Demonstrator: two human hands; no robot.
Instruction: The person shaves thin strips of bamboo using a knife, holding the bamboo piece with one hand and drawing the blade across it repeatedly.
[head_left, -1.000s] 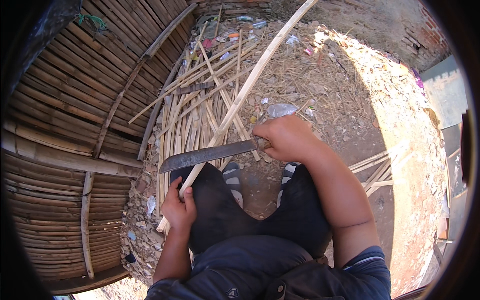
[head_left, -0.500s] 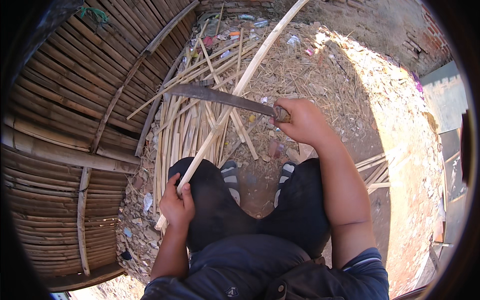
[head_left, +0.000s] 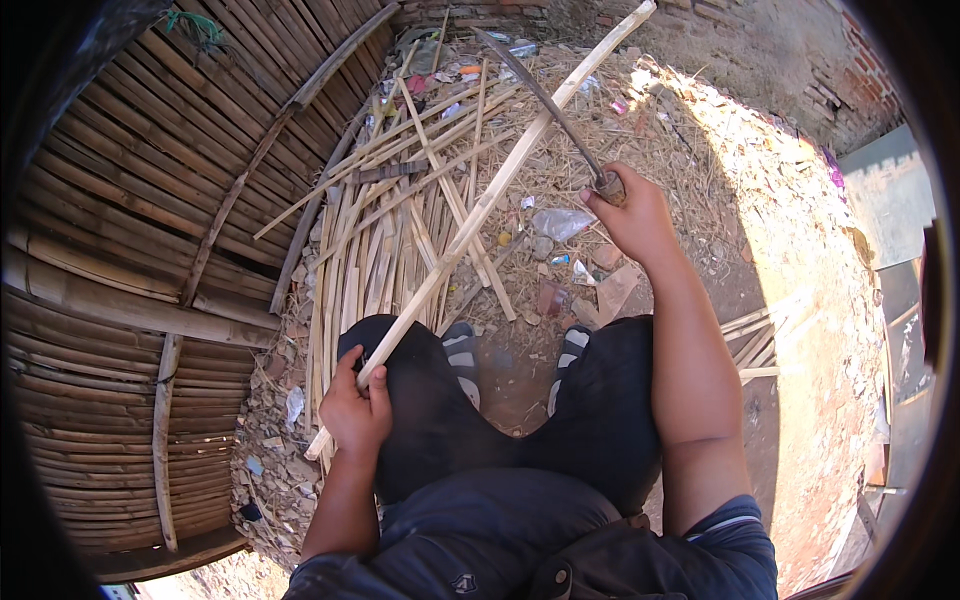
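Note:
My left hand (head_left: 357,408) is closed around the lower part of a long pale bamboo strip (head_left: 470,228), beside my left knee. The strip slants up and away to the right, its far end near the wall. My right hand (head_left: 635,215) grips the wooden handle of a machete (head_left: 548,98), out ahead of my right knee. Its long dark blade points away and to the left, crossing the strip near its far part. Whether the blade touches the strip I cannot tell.
A pile of split bamboo strips (head_left: 375,260) lies ahead on the left, next to a bamboo slat wall (head_left: 150,170). Shavings and litter, including a clear plastic bag (head_left: 562,224), cover the ground. More strips (head_left: 755,340) lie at the right. A brick wall (head_left: 740,50) stands at the back.
My right hand has moved away from me and slightly right, and the machete blade has swung from crosswise to pointing away. The strip's far end has shifted right; my left hand keeps its hold.

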